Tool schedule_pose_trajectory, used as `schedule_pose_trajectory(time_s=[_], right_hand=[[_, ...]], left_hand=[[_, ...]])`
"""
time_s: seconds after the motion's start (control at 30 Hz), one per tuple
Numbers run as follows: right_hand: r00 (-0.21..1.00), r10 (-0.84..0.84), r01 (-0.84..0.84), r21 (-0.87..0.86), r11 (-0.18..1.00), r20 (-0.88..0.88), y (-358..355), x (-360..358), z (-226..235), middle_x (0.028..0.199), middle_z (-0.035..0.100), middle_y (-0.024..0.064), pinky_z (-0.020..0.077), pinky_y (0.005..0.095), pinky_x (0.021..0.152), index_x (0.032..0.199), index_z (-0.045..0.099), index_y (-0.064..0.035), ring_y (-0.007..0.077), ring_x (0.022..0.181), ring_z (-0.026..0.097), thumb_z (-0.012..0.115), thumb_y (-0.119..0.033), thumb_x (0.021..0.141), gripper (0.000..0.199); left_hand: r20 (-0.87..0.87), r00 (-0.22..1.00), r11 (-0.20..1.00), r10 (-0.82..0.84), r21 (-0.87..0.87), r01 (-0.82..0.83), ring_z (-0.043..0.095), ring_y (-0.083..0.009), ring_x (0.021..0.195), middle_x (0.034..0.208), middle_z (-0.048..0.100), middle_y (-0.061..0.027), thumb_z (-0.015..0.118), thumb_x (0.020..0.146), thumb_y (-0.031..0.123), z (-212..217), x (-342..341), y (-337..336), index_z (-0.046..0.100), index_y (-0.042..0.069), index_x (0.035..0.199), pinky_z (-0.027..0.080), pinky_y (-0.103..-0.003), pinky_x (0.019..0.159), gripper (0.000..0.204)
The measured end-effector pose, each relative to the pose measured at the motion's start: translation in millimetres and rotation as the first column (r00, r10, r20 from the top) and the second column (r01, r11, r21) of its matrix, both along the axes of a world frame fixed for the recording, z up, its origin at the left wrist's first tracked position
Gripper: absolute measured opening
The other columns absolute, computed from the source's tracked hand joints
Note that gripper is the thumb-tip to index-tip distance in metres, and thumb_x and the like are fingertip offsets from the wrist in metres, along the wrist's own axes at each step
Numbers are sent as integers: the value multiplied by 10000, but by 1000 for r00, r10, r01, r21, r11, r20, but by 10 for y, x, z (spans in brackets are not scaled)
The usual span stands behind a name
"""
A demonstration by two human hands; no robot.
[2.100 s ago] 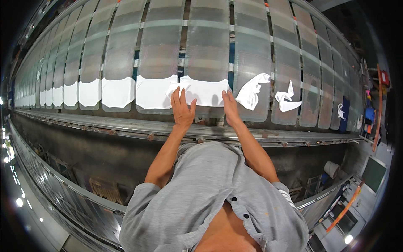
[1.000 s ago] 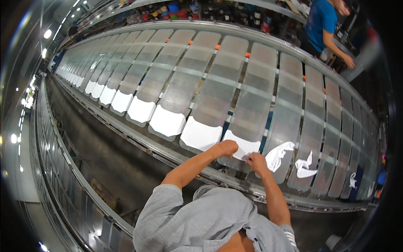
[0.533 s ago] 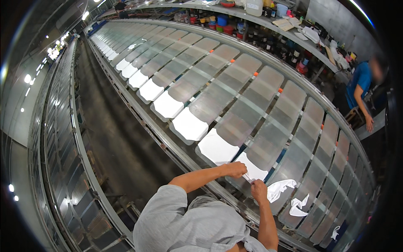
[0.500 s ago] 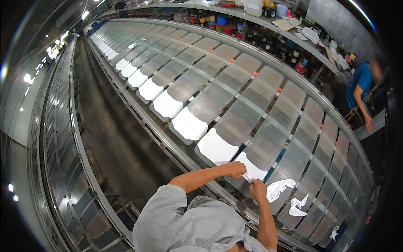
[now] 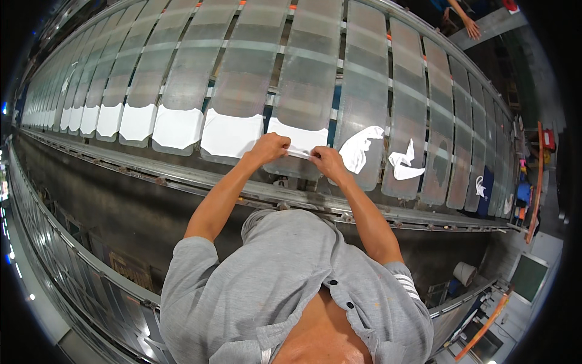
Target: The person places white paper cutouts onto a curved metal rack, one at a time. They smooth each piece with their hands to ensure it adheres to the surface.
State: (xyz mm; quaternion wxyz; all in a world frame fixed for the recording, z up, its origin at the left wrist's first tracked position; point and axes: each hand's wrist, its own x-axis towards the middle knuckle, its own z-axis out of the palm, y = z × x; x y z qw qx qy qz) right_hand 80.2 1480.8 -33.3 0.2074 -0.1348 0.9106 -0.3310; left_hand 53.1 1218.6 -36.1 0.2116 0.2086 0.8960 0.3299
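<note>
Together, two hands, left hand (image 5: 270, 147) and right hand (image 5: 328, 162), pinch one white cloth (image 5: 300, 139) on a grey panel (image 5: 308, 85); two crumpled cloths (image 5: 359, 148) lie just right.

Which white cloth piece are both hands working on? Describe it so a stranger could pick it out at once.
Follow the long row of grey curved panels whose near ends carry white cloth pieces. The white cloth sits on the panel directly ahead of the person, pinched at its lower edge by the left hand and right hand. Cloths to its left lie flat and untouched; those to its right are crumpled.
</note>
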Motion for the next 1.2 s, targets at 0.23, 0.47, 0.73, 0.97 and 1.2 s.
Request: schedule_pose_trajectory(time_s=[0.23, 0.47, 0.73, 0.97, 1.2], right_hand=[[979, 49, -45, 25, 999, -197, -123, 178, 111, 941, 678, 113, 527, 422, 809, 998, 732, -67, 311, 915, 658, 691, -173, 899, 151], [942, 137, -135, 26, 990, -306, -104, 315, 79, 897, 646, 109, 503, 454, 801, 945, 689, -60, 321, 907, 634, 661, -125, 865, 107], [848, 172, -158, 71, 985, -501, -111, 468, -21, 869, 616, 77, 447, 408, 760, 931, 674, -81, 273, 884, 607, 653, -78, 838, 95], [842, 202, -191, 74, 979, -500, -98, 546, -35, 871, 585, 68, 434, 401, 766, 947, 665, -81, 263, 886, 588, 642, -50, 805, 146], [852, 182, -172, 66, 983, -490, -98, 597, -56, 898, 578, 74, 441, 400, 775, 948, 663, -86, 266, 906, 581, 644, -50, 807, 147]], left_hand=[[-294, 955, 993, -40, 94, 71, 617, -333, 980, 894, 645, -125, 735, 804, 162, -70, 199, -123, 722, 55, 815, 503, -449, 861, 109], [-323, 943, 994, -82, 43, 102, 625, -335, 896, 823, 631, -119, 677, 835, 126, -30, 342, -156, 697, 43, 826, 506, -444, 827, 86], [-374, 917, 990, -137, -35, 134, 595, -279, 953, 908, 621, -90, 708, 815, 69, -40, 533, -132, 671, 57, 849, 468, -410, 830, 52], [-404, 909, 989, -101, 61, 136, 585, -302, 897, 856, 592, -80, 697, 794, 57, -107, 641, -165, 646, 65, 840, 463, -434, 759, 69], [-347, 928, 988, -133, 30, 153, 581, -290, 912, 904, 604, -82, 711, 803, 76, -86, 644, -147, 667, 53, 877, 455, -433, 786, 89]])
